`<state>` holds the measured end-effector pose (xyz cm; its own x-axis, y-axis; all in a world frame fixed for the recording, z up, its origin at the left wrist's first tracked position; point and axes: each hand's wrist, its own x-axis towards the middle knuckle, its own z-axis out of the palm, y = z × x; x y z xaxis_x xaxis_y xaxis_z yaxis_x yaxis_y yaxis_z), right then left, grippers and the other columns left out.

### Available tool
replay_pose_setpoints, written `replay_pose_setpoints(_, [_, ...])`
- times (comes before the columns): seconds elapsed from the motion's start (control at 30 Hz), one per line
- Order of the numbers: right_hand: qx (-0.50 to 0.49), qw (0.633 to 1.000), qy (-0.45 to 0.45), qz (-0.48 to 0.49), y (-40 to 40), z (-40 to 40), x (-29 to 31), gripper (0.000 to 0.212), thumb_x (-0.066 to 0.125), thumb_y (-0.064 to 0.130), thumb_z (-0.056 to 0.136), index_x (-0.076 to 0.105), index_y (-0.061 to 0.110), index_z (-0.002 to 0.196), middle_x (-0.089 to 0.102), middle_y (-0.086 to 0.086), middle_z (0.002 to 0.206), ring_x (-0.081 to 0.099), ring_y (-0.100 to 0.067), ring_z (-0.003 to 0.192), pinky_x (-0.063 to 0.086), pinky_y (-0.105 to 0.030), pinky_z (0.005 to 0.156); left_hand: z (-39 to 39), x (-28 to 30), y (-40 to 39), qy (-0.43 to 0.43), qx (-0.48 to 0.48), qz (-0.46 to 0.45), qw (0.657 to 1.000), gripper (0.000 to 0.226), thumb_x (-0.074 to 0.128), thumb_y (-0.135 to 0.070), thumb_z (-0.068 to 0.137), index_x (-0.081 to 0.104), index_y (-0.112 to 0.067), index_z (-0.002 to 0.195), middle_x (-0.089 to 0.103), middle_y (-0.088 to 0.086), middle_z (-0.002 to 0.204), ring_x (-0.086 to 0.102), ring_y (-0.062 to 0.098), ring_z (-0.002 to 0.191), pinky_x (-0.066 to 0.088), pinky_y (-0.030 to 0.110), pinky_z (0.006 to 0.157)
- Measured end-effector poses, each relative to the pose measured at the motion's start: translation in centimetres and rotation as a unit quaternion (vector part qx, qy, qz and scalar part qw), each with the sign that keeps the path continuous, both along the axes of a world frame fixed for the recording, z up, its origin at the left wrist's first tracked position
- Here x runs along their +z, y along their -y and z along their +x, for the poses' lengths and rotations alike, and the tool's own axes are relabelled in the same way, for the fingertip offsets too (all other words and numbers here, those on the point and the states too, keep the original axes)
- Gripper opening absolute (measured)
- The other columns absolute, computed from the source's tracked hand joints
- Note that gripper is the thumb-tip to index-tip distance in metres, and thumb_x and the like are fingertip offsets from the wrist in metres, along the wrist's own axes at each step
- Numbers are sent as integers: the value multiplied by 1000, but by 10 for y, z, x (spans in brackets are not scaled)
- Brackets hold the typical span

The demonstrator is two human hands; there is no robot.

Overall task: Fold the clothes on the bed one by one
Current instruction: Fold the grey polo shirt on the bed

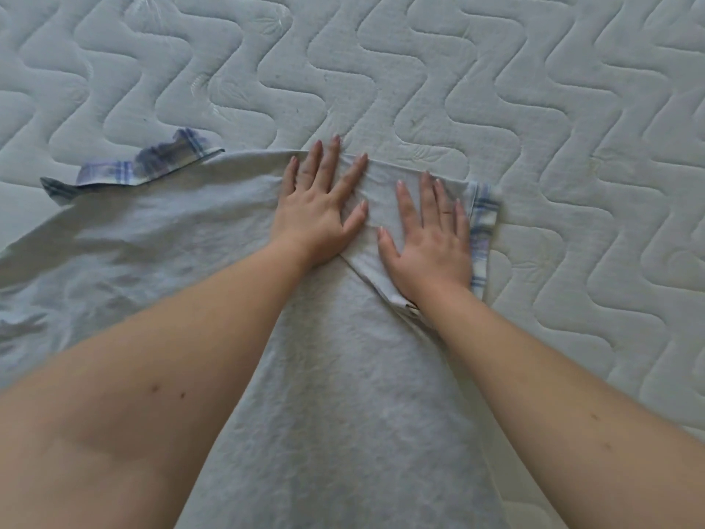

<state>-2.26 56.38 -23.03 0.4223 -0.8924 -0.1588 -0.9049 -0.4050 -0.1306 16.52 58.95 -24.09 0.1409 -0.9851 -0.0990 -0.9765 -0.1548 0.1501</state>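
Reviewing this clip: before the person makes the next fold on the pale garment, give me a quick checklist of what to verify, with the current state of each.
1. Both hands flat on the cloth: left hand and right hand press with straight fingers. Ok.
2. Folded-over flap lies flat under the hands. Ok.
3. Right plaid cuff tucked along the edge. Ok.
4. Left plaid cuff is crumpled and sticks out past the garment. Not ok.
5. Left part of the garment is smooth: wrinkles show there. Not ok.
6. Lower hem aligned: out of view. Cannot tell.

Left hand [318, 211] and right hand [429, 238] flat, fingers [326, 158] spread.
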Motion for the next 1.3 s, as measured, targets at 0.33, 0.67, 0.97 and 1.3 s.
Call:
replay_pose_setpoints(0.33, [-70,997,-24,-16,-4,-23,-1,77,23,60,91,11,21,157,1,-13,164,0,-25,151,2,-41,122,0,-3,2,5,6,-4,1000,71,26,-65,89,7,-43,154,1,1,165,1,23,152,2,47,121])
replay_pose_setpoints(0.67, [-52,996,-64,16,4,-24,6,76,19,59,94,1,22,157,-10,-10,164,-13,-22,150,-6,-40,121,-19,30,-42,-29,20,26,999,62,23,-44,102,-2,-30,156,-7,-2,165,-10,13,151,-14,36,118])
replay_pose_setpoints(0.97, [46,995,79,31,-59,90,63,63,43,29,98,21,13,155,13,-7,163,5,-21,151,-2,-34,120,60,72,-203,-66,153,25,986,61,46,-32,96,32,-14,152,29,10,159,25,25,148,15,40,119])
replay_pose_setpoints(1.3, [320,939,101,82,-217,292,48,59,33,29,102,12,19,156,4,0,165,-1,-14,151,-7,-27,118,185,57,-341,15,356,31,934,65,44,-36,98,22,-16,155,21,6,162,15,20,150,6,42,120])
